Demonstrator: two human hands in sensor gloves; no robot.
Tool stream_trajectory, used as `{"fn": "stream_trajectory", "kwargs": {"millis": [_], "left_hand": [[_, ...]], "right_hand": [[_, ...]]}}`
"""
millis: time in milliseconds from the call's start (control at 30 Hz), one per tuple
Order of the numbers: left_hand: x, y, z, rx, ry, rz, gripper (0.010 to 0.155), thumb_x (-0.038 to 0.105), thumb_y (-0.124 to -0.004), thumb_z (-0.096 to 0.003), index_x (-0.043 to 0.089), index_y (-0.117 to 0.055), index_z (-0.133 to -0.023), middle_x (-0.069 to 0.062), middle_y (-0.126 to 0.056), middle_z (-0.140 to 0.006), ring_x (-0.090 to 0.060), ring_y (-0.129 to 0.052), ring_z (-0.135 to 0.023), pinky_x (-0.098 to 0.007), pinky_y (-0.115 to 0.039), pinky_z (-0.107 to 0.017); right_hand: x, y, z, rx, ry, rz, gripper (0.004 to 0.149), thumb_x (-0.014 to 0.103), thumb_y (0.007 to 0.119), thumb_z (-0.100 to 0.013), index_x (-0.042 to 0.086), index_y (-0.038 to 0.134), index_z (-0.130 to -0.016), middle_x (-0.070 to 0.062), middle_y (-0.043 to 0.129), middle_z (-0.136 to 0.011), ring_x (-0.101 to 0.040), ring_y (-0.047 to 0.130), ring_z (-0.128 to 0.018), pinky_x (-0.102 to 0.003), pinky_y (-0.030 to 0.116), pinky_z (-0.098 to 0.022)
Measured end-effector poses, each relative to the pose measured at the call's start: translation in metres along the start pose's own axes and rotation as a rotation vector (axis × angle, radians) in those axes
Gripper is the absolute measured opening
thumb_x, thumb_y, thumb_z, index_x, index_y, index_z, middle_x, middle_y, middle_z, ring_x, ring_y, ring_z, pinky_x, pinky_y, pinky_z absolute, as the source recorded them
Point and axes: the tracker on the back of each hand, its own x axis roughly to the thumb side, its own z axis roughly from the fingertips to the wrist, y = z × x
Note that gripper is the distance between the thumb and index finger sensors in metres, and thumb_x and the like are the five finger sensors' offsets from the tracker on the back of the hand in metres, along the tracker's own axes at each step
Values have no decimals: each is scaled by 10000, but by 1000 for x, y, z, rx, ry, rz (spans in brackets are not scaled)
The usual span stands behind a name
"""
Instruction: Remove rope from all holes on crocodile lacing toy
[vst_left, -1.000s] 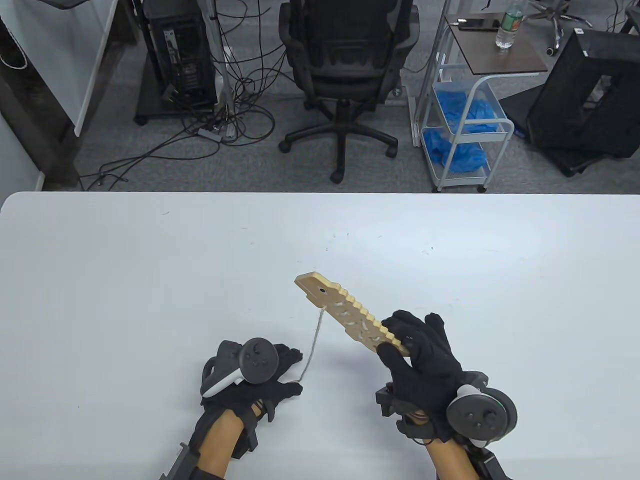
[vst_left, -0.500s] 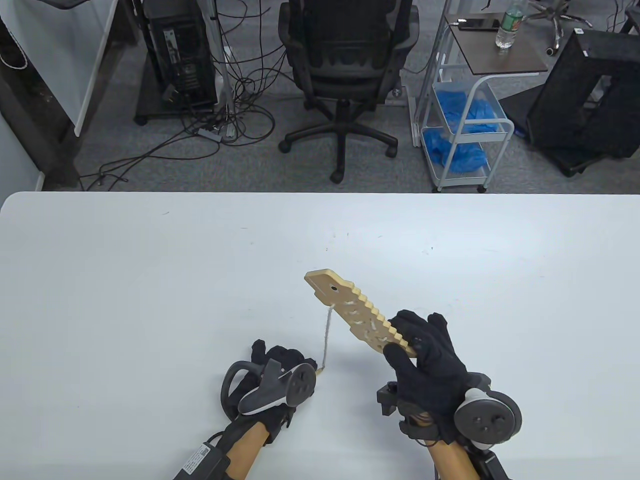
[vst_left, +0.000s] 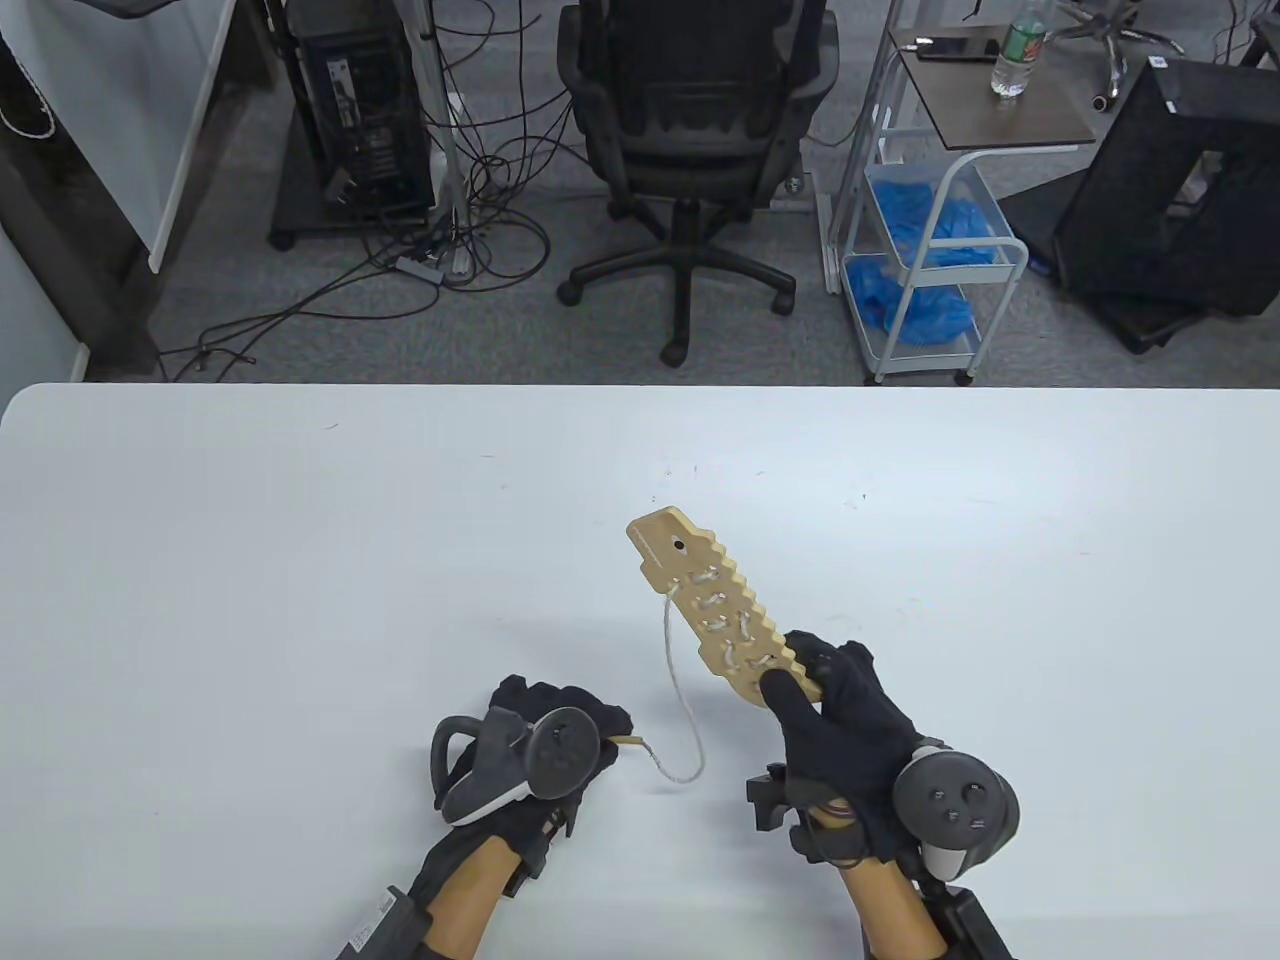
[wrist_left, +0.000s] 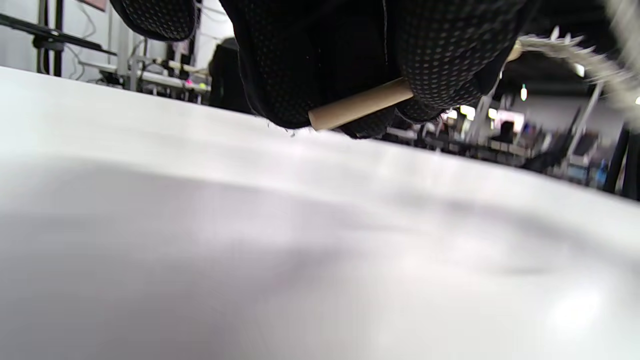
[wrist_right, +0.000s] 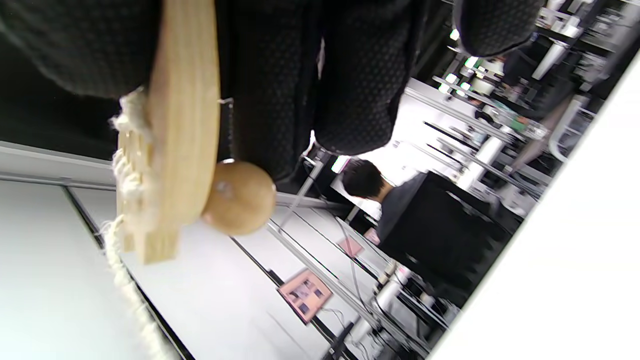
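The wooden crocodile lacing toy (vst_left: 708, 606) is held above the table, its head end pointing away. My right hand (vst_left: 835, 715) grips its near end. White rope (vst_left: 675, 690) is laced through several holes and hangs from a hole near the head, sagging in a loop to my left hand (vst_left: 560, 735). My left hand grips the rope's wooden tip (wrist_left: 357, 104) just above the table. In the right wrist view the toy (wrist_right: 182, 120) shows edge-on with a wooden ball (wrist_right: 239, 198) on its underside and rope (wrist_right: 127, 280) trailing down.
The white table (vst_left: 300, 560) spreads wide around both hands. Beyond its far edge stand an office chair (vst_left: 690, 130), a wire cart with blue bags (vst_left: 925, 250) and a computer tower with cables (vst_left: 355, 110).
My right hand has swung the toy's head end up and to the right. My left hand has turned and shifted right, and the rope has gone from taut to a slack loop.
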Motion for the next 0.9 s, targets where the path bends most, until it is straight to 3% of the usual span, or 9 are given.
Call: {"fn": "stream_trajectory", "kwargs": {"millis": [167,333,400,433,533,567,600,733,900], "left_hand": [[-9,17,7,120,14,71,571,393,-831,-466,409,-678,-1016,63,-942,-823,-139,-958,-609,-600,-679,-709],[-12,30,13,189,10,94,727,348,-817,-484,494,-469,-1105,50,-889,-893,-138,-948,-617,-594,-673,-715],[-11,35,15,222,-1,74,689,344,-817,-486,516,-525,-1086,52,-890,-901,-139,-947,-629,-595,-669,-720],[-11,38,17,244,-8,63,708,274,-848,-482,529,-551,-1073,57,-893,-903,-149,-949,-640,-598,-665,-723],[-10,47,23,348,-27,87,617,302,-850,-480,525,-643,-1017,79,-942,-877,-149,-974,-676,-600,-667,-726],[-10,52,26,398,-34,109,543,379,-823,-482,512,-686,-990,86,-969,-861,-151,-983,-687,-601,-671,-724],[-10,54,28,429,-38,121,538,335,-857,-468,497,-725,-964,88,-993,-845,-151,-990,-690,-599,-675,-723],[-8,65,37,551,-62,124,463,388,-878,-437,472,-814,-888,115,-1047,-795,-122,-1012,-668,-568,-713,-708],[-3,70,42,609,-88,158,447,413,-888,-425,469,-837,-865,103,-1032,-776,-113,-992,-647,-580,-683,-724]], "right_hand": [[-19,18,6,79,142,-46,437,450,851,-363,176,844,-704,-68,1031,-619,-310,992,-663,-724,605,-582],[-28,33,13,134,210,-19,437,445,852,-364,165,847,-700,-78,1034,-607,-320,995,-647,-729,602,-571],[-31,39,17,160,223,15,437,445,849,-366,162,848,-699,-80,1034,-605,-322,995,-645,-730,601,-569],[-32,42,18,173,227,26,437,444,849,-366,159,849,-698,-82,1034,-603,-323,995,-644,-730,600,-568],[-34,49,22,207,239,34,437,443,848,-367,156,850,-697,-85,1035,-600,-325,996,-641,-731,600,-566],[-34,51,24,218,243,29,436,442,848,-368,156,850,-697,-86,1035,-601,-327,995,-641,-732,600,-565],[-34,52,25,220,243,26,436,442,846,-370,154,851,-697,-87,1035,-600,-329,995,-640,-731,601,-565],[-33,54,26,232,241,21,435,440,846,-372,150,852,-696,-92,1034,-598,-331,995,-636,-731,602,-564],[-34,55,26,241,245,13,436,441,844,-372,146,854,-693,-94,1036,-593,-334,996,-631,-729,606,-563]]}}
